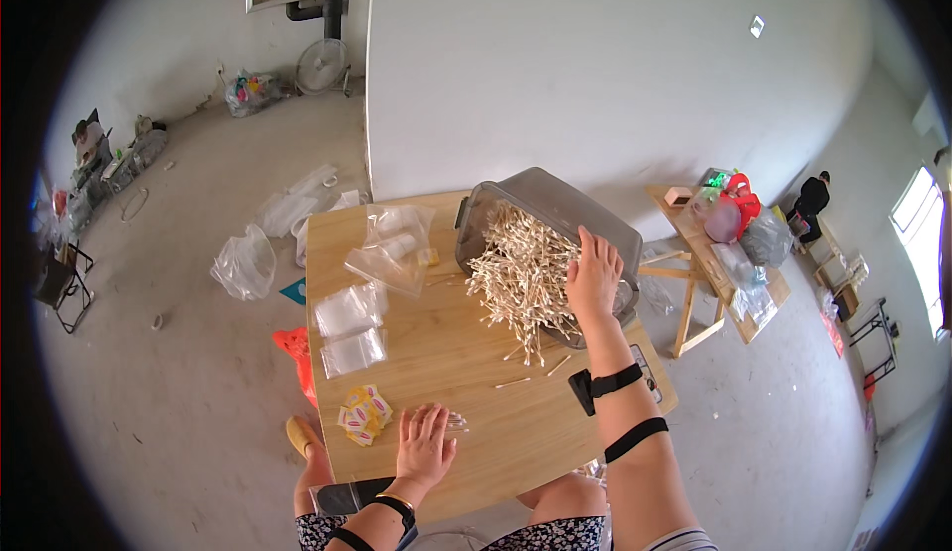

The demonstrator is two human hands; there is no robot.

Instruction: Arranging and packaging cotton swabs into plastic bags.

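Note:
A grey plastic bin [555,199] lies tipped on its side at the table's far edge, its mouth toward me. A big heap of cotton swabs [521,263] spills out of it onto the wood. My right hand [594,278] is at the bin's right side, fingers stretched out over the rim and the edge of the heap. Near the front of the table, my left hand [426,444] lies palm down with its fingers extended. A few loose swabs [457,422] stick out beside its fingers; what is under the palm is hidden.
Left of the heap on the wooden table [476,472] are stacked clear bags [352,328], a larger plastic bag [397,244] and yellow-and-white paper labels [364,414]. A black device [583,392] sits by my right forearm. A second wooden table [729,273] with bags stands right; a person [811,204] is beyond.

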